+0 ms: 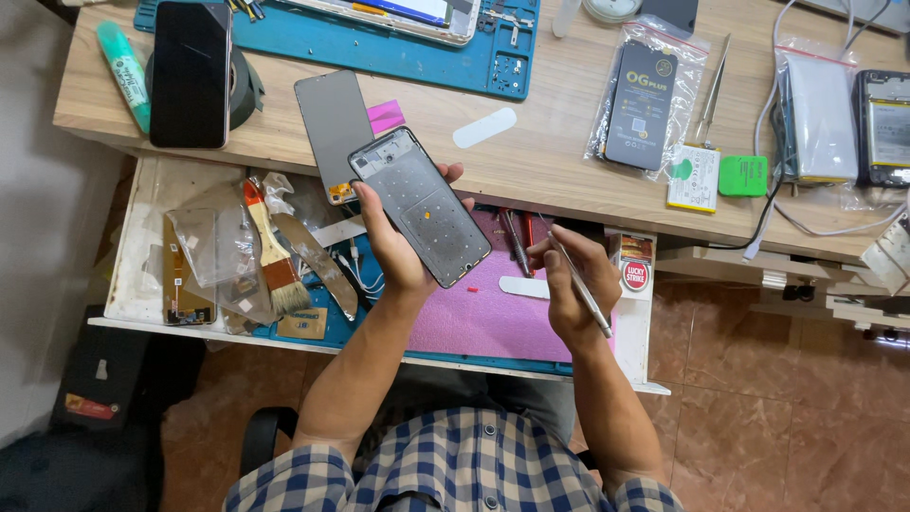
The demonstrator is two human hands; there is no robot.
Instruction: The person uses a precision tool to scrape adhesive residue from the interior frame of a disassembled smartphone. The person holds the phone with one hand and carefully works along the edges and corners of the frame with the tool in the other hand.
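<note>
**Cradled frame, pinched tweezers**

Gripping from below, the left hand cradles a bare phone frame — palm under its lower half, fingertips curling over the right edge, thumb along the left edge; the frame is tilted, its top corner toward the desk, its inner side up, with a tiny orange dot near the middle. The left forearm rises from the checked shirt at the bottom of the view and angles up and right; the wrist is bent back slightly so the frame faces the camera.

Just beside it, the right hand is closed around slim metal tweezers, pinched between thumb and first fingers like a pen; the tips point up-left toward the frame but stand apart from it, the rear end slanting down over the back of the hand. The right forearm runs nearly straight up from the shirt.

Both hands hover over an open drawer lined with a pink mat; a paintbrush and scraps of clear film lie at its left. On the desk behind — a dark screen panel overhanging the edge, a black phone resting on a tape roll, a blue work mat.
</note>
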